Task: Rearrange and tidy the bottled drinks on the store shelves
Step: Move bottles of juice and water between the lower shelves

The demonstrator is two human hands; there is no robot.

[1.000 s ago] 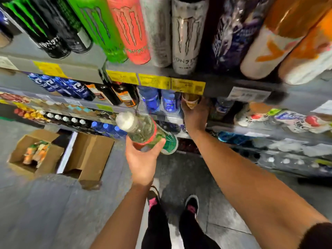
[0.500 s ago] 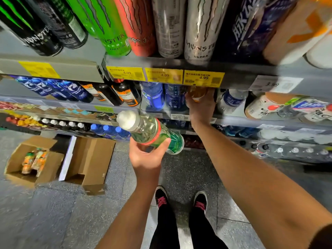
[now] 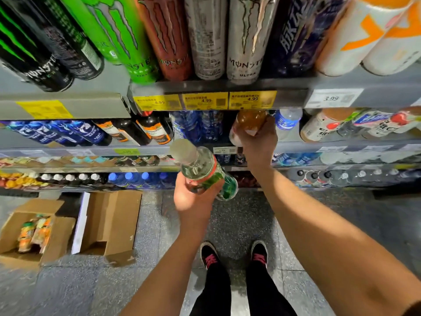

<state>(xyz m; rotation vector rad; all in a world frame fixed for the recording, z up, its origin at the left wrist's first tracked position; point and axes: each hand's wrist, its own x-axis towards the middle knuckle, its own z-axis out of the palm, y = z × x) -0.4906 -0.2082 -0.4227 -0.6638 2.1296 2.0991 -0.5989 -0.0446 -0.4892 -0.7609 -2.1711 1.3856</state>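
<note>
My left hand (image 3: 193, 197) grips a clear bottle with a white cap and a green and red label (image 3: 202, 169), held tilted in front of the shelves. My right hand (image 3: 258, 140) is wrapped around a bottle with a brown cap (image 3: 249, 120) at the front edge of the second shelf (image 3: 319, 147), under the yellow price tags (image 3: 206, 101). Blue bottles (image 3: 198, 124) stand just left of it and a clear bottle with a blue label (image 3: 287, 120) just right.
Tall energy drink cans (image 3: 248, 35) fill the top shelf. Dark bottles (image 3: 148, 128) and blue bottles (image 3: 59, 133) line the second shelf to the left. Lower shelves hold more drinks. Two open cardboard boxes (image 3: 109, 224) sit on the floor at left, one holding orange bottles (image 3: 34, 233).
My right hand has drawn the brown-capped bottle out toward the shelf's front edge, so it shows more. My left hand still holds the clear bottle in about the same place.
</note>
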